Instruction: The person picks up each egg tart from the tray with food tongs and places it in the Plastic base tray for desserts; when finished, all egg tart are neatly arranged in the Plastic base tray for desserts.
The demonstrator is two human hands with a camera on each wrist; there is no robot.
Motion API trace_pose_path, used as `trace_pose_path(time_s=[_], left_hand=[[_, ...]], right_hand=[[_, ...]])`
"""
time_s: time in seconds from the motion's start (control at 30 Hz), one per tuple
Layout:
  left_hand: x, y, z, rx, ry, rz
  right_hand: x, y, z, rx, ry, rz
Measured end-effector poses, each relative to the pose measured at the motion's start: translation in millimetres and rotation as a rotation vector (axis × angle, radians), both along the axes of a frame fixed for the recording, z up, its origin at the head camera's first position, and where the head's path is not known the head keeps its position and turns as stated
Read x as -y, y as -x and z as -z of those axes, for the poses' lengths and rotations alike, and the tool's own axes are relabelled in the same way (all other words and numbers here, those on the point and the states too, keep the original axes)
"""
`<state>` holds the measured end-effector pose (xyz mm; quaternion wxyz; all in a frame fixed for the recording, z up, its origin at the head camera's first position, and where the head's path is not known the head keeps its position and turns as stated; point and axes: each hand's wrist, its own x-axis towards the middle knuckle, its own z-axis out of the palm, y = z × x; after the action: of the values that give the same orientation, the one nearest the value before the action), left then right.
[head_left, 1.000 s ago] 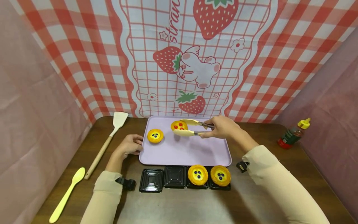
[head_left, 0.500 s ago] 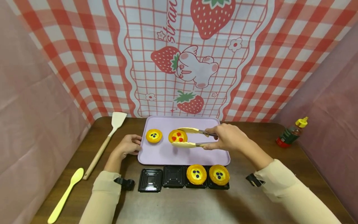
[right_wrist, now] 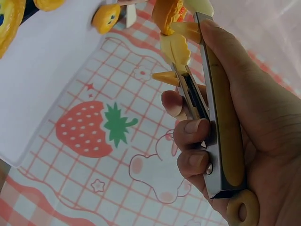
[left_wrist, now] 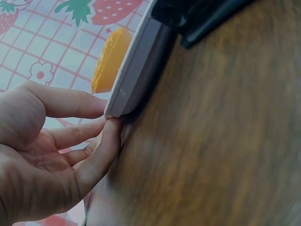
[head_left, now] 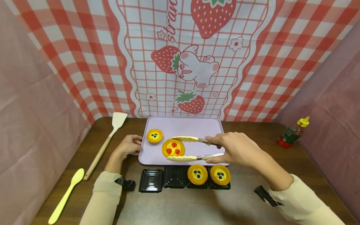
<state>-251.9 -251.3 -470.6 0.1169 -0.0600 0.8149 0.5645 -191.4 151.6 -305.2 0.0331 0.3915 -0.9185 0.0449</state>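
Observation:
My right hand [head_left: 237, 148] grips a pair of tongs [head_left: 185, 158] with cream scalloped tips and metal arms. Between the tips is a tart [head_left: 172, 148] with red toppings, held above the lilac tray [head_left: 197, 125]; the right wrist view also shows the tongs' handle [right_wrist: 214, 117] in my palm. My left hand [head_left: 130, 146] pinches the tray's left edge, thumb on one side and finger on the other, as the left wrist view shows. A blueberry tart [head_left: 154, 136] sits on the tray near that hand.
Before the tray stand black square holders: two bare ones [head_left: 151, 180] at left, two bearing blueberry tarts [head_left: 197, 175] at right. A spatula [head_left: 107, 142] and yellow spoon [head_left: 67, 195] lie at left. A sauce bottle [head_left: 292, 134] stands at right. A checked cloth [head_left: 247, 103] hangs behind.
My right hand has brought the tongs and the red-topped tart nearer to me and slightly left, toward the tray's front edge. My left hand stays at the tray's left edge.

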Motion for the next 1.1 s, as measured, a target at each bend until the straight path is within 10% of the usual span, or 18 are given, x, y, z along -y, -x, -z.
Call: trace_pose_path(time_s=[1.1], left_hand=[[-1,0.2,-0.1,0.009,-0.008,-0.011]], right_hand=[[5,-14.0,47.6,0.104,-0.051,-0.058]])
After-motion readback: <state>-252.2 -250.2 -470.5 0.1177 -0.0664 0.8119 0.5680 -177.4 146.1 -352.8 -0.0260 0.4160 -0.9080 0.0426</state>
